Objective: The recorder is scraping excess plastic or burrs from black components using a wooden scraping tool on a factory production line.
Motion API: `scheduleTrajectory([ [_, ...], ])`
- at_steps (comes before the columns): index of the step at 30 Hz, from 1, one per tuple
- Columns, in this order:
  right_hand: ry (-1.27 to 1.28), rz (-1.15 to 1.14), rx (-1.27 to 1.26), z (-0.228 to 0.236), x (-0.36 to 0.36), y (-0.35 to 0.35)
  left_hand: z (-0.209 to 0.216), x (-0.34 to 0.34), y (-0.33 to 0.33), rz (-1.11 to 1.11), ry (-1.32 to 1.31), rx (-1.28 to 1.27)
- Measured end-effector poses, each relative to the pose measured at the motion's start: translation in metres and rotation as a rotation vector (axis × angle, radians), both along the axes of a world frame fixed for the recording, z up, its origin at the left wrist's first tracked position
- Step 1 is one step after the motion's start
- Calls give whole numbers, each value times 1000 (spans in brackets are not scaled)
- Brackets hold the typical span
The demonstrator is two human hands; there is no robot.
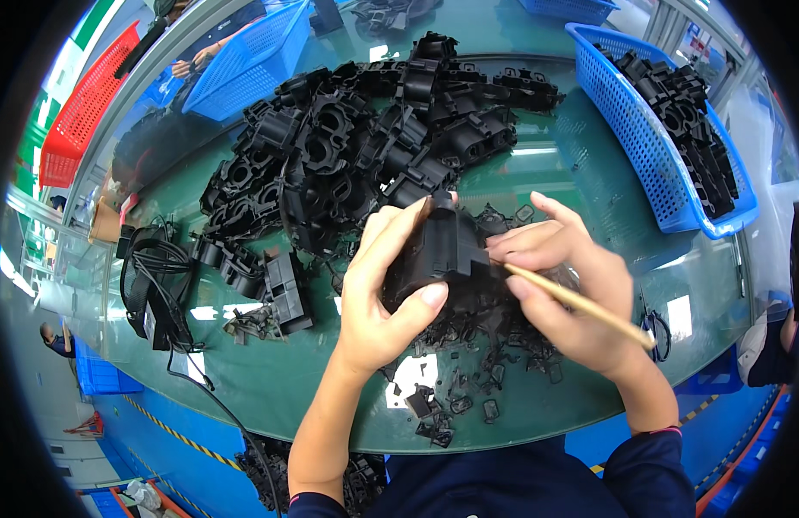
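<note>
My left hand (pixel 378 298) is closed around a black molded plastic part (pixel 447 246), holding it above the middle of the green table. In my right hand (pixel 576 276) is a thin tool with a light wooden handle (pixel 589 309), gripped like a pen. Its tip meets the right side of the part, though my fingers partly hide that spot. Small black plastic scraps (pixel 490 332) lie on the table beneath both hands. Beyond them rises a large heap of similar black plastic parts (pixel 330 142).
A blue basket (pixel 650 147) at the right holds more black parts. Coiled black cable (pixel 157 268) and a box-shaped black part (pixel 287 293) lie at the left. Beside my right forearm are scissors-like dark handles (pixel 658 332). Another blue basket (pixel 252 60) and a red basket (pixel 88 104) stand farther off.
</note>
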State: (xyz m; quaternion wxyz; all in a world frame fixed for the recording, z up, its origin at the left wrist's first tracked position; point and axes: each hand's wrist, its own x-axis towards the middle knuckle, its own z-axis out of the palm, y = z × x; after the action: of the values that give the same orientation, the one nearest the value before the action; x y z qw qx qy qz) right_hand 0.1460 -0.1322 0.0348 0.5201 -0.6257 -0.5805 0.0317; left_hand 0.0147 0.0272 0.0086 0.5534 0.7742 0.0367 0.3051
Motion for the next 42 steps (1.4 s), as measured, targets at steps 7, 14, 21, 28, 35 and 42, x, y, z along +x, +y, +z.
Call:
scheduleTrajectory([
  [7,-68,-154,139,2,13,-4,8,1,-5,0,-2,-334],
  [14,419,-92,136,7,-4,0,7,4,-12,-25,113,-650],
  [21,250,-103,-32,-7,-14,6,7,7,-17,-113,135,-593],
  [28,78,88,50,-17,-1,9,-2,6,-3,-201,231,-612],
  [35,7,-195,95,-15,-14,7,4,9,-6,-169,220,-532],
  [42,-78,66,57,-16,1,8,10,3,-7,48,75,-697],
])
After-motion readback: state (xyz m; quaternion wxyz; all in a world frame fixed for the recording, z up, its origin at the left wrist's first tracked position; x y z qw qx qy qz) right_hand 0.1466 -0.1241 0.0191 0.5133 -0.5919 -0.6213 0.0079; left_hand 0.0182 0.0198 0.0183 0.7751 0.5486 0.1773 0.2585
